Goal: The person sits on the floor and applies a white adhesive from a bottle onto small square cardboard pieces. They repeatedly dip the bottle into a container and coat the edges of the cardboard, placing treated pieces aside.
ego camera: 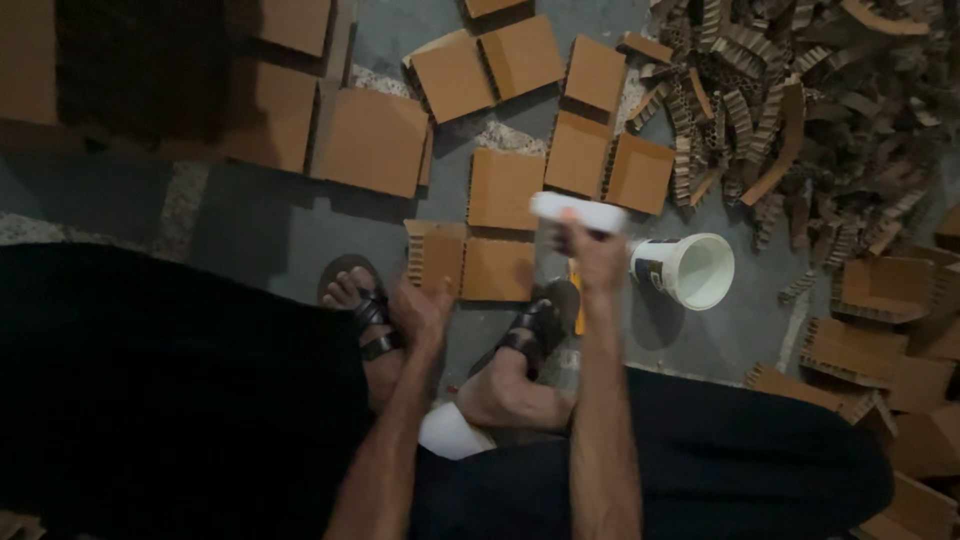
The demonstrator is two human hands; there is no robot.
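cardboard squares [500,187] ahead, scrap heap [800,100] right, bare floor [270,225] left

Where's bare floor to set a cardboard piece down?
Bare floor lies left of the centre cardboard squares, below the big panel. A smaller patch sits below the white cup. The strip pile top right is crowded.

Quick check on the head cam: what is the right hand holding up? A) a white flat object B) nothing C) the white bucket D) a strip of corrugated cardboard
A: the right hand grips a white flat object, blurred, raised above the cardboard squares; the white bucket lies on its side on the floor beside it, apart from the hand.
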